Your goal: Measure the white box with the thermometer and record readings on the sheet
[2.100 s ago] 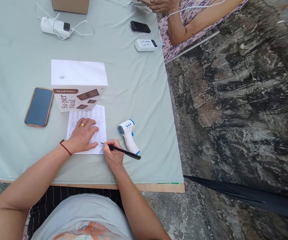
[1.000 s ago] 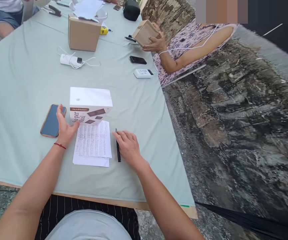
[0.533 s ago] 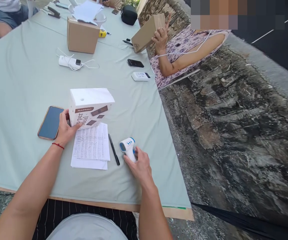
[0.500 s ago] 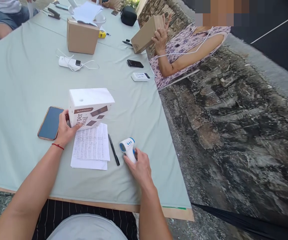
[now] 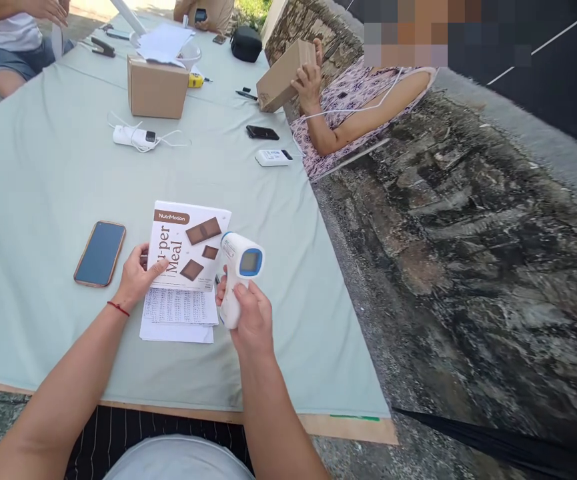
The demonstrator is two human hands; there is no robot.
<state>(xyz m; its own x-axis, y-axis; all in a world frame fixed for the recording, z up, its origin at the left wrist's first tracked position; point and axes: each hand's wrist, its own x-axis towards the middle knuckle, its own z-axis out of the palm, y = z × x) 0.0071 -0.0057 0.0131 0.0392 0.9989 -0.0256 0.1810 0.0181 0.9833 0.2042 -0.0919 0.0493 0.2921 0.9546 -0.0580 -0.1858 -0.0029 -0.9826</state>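
My left hand [image 5: 139, 272] grips the left side of a white box [image 5: 191, 243] with brown chocolate pictures, its printed face tilted up toward me. Wrapped in my right hand [image 5: 249, 310] is a white and blue infrared thermometer [image 5: 241, 263], held upright close to the box's right side with its small screen facing me. Sheets of paper with printed rows [image 5: 178, 323] lie under the box's lower edge. The pen is mostly hidden behind my right hand. Left of the box, a smartphone [image 5: 100, 253] lies flat on the cloth.
On the cloth-covered table [image 5: 43, 267] stand a cardboard box [image 5: 155, 90] topped with papers, a white power bank with cable [image 5: 135, 137], a black phone [image 5: 263, 133] and another white device [image 5: 273, 157]. A person at right holds a cardboard box [image 5: 283, 77]. Others sit at the far end.
My right hand has lifted the thermometer off the table, bringing it left beside the white box. The white box has tipped so its printed face shows more fully.
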